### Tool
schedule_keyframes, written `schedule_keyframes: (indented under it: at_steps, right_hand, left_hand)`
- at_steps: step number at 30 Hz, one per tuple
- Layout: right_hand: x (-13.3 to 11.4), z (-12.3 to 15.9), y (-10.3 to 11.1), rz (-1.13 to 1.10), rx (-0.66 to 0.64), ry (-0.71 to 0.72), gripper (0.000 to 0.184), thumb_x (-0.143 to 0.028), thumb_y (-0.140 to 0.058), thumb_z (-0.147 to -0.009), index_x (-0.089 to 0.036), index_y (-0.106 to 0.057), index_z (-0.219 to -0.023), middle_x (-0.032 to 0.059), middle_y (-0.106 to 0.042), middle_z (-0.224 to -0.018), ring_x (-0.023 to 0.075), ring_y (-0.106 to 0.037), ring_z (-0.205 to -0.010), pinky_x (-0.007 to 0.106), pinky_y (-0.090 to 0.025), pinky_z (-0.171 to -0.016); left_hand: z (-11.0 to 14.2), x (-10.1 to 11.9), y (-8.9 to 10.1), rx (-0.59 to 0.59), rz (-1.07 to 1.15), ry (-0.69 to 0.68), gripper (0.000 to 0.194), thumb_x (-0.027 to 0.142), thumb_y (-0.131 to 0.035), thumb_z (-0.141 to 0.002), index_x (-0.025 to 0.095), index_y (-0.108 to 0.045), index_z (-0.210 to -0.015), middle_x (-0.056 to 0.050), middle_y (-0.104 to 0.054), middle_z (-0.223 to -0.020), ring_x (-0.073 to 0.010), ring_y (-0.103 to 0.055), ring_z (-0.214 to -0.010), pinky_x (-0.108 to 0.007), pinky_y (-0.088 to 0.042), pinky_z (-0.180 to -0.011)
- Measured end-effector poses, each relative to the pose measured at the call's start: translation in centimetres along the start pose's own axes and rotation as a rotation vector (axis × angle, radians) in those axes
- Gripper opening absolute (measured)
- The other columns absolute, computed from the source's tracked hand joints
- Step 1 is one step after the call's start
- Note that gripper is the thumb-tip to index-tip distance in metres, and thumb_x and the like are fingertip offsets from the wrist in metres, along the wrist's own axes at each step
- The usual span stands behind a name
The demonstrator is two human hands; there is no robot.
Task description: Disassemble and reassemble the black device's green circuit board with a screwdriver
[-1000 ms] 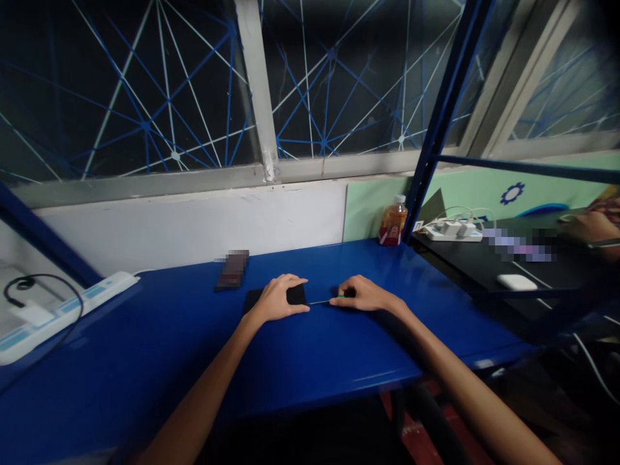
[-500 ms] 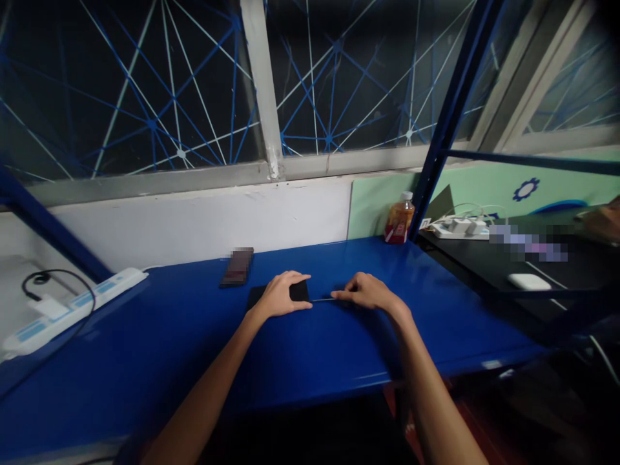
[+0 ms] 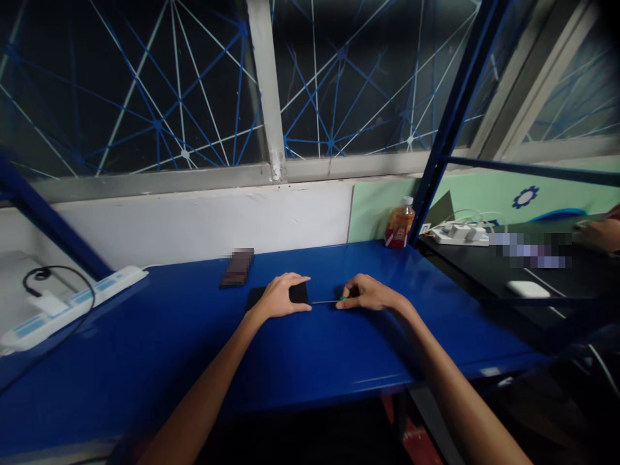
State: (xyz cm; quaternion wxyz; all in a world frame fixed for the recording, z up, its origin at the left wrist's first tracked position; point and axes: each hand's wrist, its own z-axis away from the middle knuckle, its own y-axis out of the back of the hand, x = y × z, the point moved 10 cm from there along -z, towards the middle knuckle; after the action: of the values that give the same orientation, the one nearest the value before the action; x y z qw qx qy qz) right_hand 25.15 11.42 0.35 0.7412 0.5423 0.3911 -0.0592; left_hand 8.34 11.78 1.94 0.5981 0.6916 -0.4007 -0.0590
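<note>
A flat black box-like object (image 3: 299, 294) lies on the blue table. Over it rests my left hand (image 3: 279, 296), thumb and fingers gripping its near and far edges at the right end. My right hand (image 3: 365, 292) is closed around a slim screwdriver (image 3: 323, 301), of which a thin metal shaft and a bit of green at the handle show. The shaft lies level and points left, its tip at or very near the box's right end; whether it goes in I cannot tell. Most of the handle is hidden by my fingers.
A dark phone (image 3: 237, 268) lies behind the box. At the left is a white power strip (image 3: 72, 310) with a black cable. A drink bottle (image 3: 400, 223) stands at the back right. Beyond the blue post, another person's hand (image 3: 603, 232) is over a black table (image 3: 484, 265).
My right hand has shifted slightly right and its fingers have rolled on the screwdriver, so green now shows. My left hand and the box stay put. The view has tilted a little.
</note>
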Motion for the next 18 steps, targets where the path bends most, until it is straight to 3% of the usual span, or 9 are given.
schedule_keyframes:
  at_steps: [4, 8, 13, 18]
  right_hand:
    - [0.5, -0.3, -0.7, -0.105, -0.093, -0.055, 0.048, -0.059, -0.069, -0.063, -0.016, -0.061, -0.080, -0.0005, -0.058, -0.060, 0.0115, -0.051, -0.048, 0.023, -0.035, -0.048]
    - [-0.2, -1.2, 0.0, -0.041, -0.059, 0.041, 0.045, -0.054, -0.074, -0.060, -0.017, -0.059, -0.079, -0.0007, -0.059, -0.063, 0.0105, -0.049, -0.051, 0.022, -0.034, -0.049]
    - [-0.2, -2.1, -0.2, 0.000, -0.079, 0.061, 0.054, -0.064, -0.044, -0.082, -0.015, -0.060, -0.066, 0.0016, -0.058, -0.056, 0.0108, -0.047, -0.048, 0.023, -0.033, -0.049]
    - [0.1, -1.8, -0.7, 0.107, -0.052, 0.063, 0.060, -0.066, -0.040, -0.083, -0.015, -0.064, -0.063, 0.0023, -0.059, -0.056, 0.0114, -0.048, -0.049, 0.025, -0.032, -0.051]
  left_hand:
    - [0.0, 0.0, 0.0, 0.005, -0.010, -0.001, 0.070, 0.058, -0.071, -0.065, 0.029, -0.055, -0.126, -0.009, -0.058, -0.124, -0.0308, -0.054, -0.111, -0.043, -0.045, -0.092]
    - [0.0, 0.1, 0.1, 0.007, -0.010, 0.007, 0.070, 0.057, -0.072, -0.064, 0.029, -0.055, -0.126, -0.008, -0.058, -0.123, -0.0304, -0.055, -0.111, -0.043, -0.046, -0.091]
    - [0.1, 0.2, 0.1, 0.001, -0.011, -0.003, 0.068, 0.056, -0.072, -0.066, 0.030, -0.055, -0.126, -0.008, -0.058, -0.123, -0.0298, -0.055, -0.111, -0.043, -0.045, -0.091]
    - [0.1, 0.0, 0.0, -0.004, -0.028, 0.002, 0.067, 0.057, -0.071, -0.067, 0.029, -0.055, -0.126, -0.009, -0.058, -0.123, -0.0302, -0.055, -0.110, -0.043, -0.045, -0.092]
